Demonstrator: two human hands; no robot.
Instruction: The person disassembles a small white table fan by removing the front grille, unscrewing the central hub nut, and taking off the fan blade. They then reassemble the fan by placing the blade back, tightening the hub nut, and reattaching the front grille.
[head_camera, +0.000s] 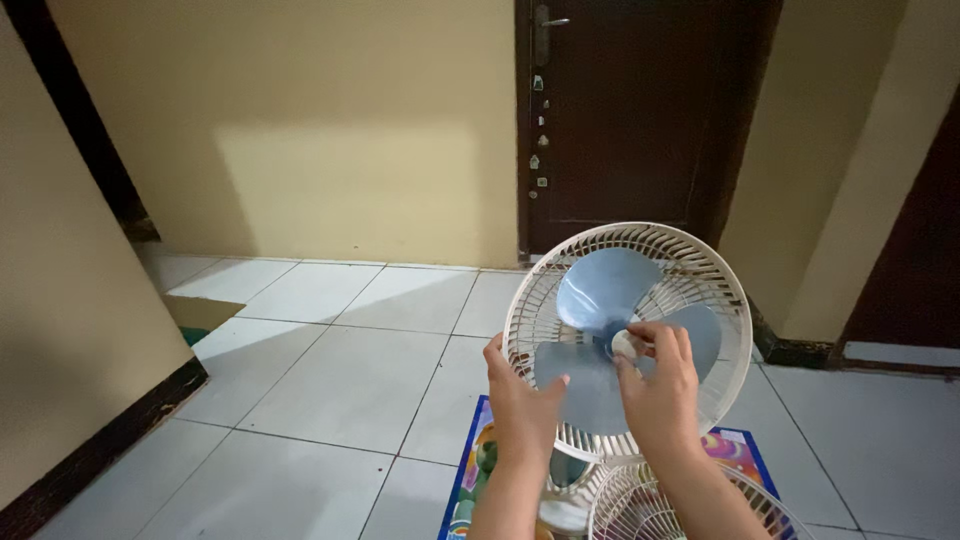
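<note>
room: yellowish walls all round, dark brown door (620, 120) at the far right, big pale floor tiles (330, 400) taking up most of the near left

mat: bright multicoloured mat (465, 480) with a blue edge lying on the tiles, near and a bit right of centre, right under the fan stuff

fan: cream rear grille (720, 290) standing upright over the mat, facing the person, with three pale blue blades (600, 285) sitting inside it, front cover off

loose grille: second cream wire grille (640, 510) lying flat near the bottom edge, just below the upright one, partly hidden by the arms

left hand: left hand (520, 400) is wrapped round the near left rim of the rear grille, thumb across a blade, gripping it steady

right hand: right hand (660, 390) has its fingertips pinched closed on the little white knob (627, 345) at the blade hub, dead centre of the fan
</note>
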